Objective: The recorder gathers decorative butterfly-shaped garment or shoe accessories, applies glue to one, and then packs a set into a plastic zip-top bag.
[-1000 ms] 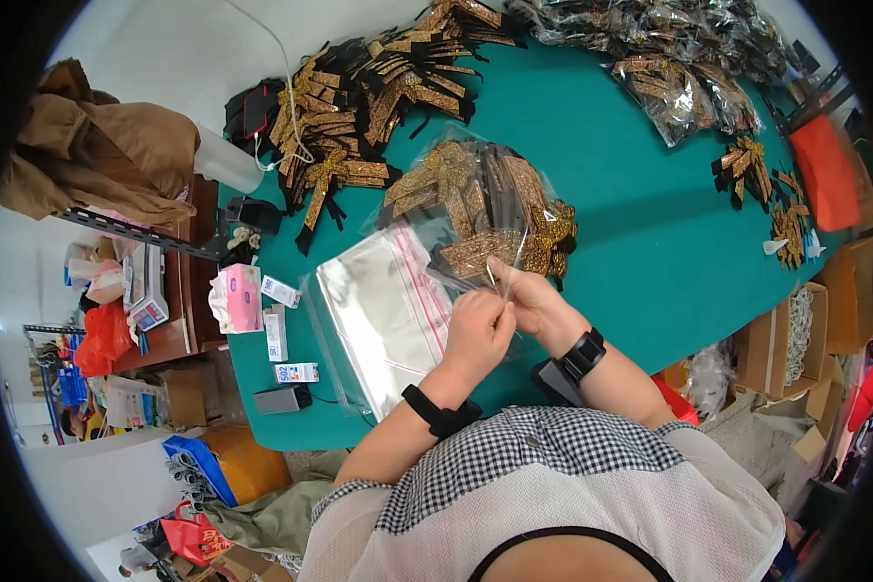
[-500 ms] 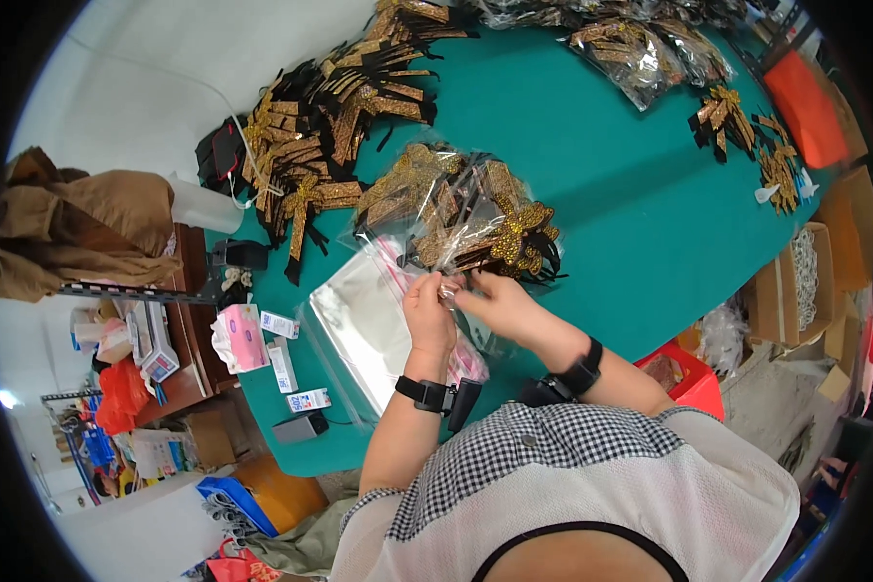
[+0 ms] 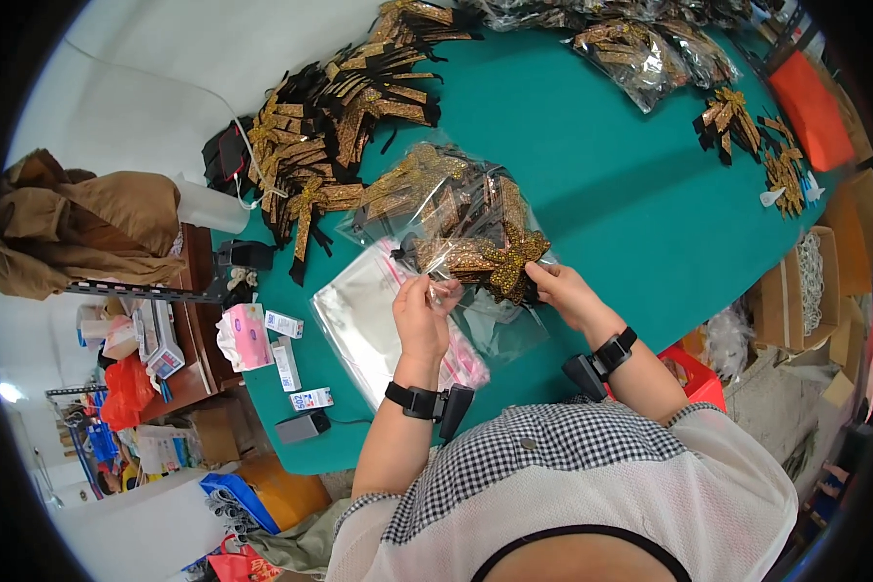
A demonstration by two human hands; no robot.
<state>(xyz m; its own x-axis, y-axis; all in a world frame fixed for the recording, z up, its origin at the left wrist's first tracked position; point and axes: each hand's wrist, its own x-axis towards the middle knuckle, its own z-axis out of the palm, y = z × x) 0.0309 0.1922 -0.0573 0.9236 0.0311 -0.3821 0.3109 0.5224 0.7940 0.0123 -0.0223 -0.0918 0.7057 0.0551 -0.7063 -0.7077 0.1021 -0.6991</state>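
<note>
A gold sequined bow (image 3: pixel 510 262) with dark ribbon ends lies between my two hands. My right hand (image 3: pixel 567 294) is closed on the bow's right edge, thumb and fingers pinching it. Clear plastic shows around my left hand (image 3: pixel 423 316), whose fingers are pinched together on a clear plastic bag near the bow's left end. Whether the bow is inside that bag I cannot tell. Just beyond lie more gold and black bows in clear bags (image 3: pixel 415 177). A stack of flat clear bags (image 3: pixel 361 306) with pink strips rests under and beside my left forearm.
Loose gold and black bows (image 3: pixel 306 145) are heaped at the far left of the green table (image 3: pixel 592 184). Bagged bows (image 3: pixel 630 58) lie at the far edge. Small boxes and a pink tissue pack (image 3: pixel 246 337) stand left. A red bin (image 3: pixel 694 376) is below the table's right edge.
My hands have moved apart, the right one further right and the left slightly left. The gold bow now lies stretched between them, closer to me.
</note>
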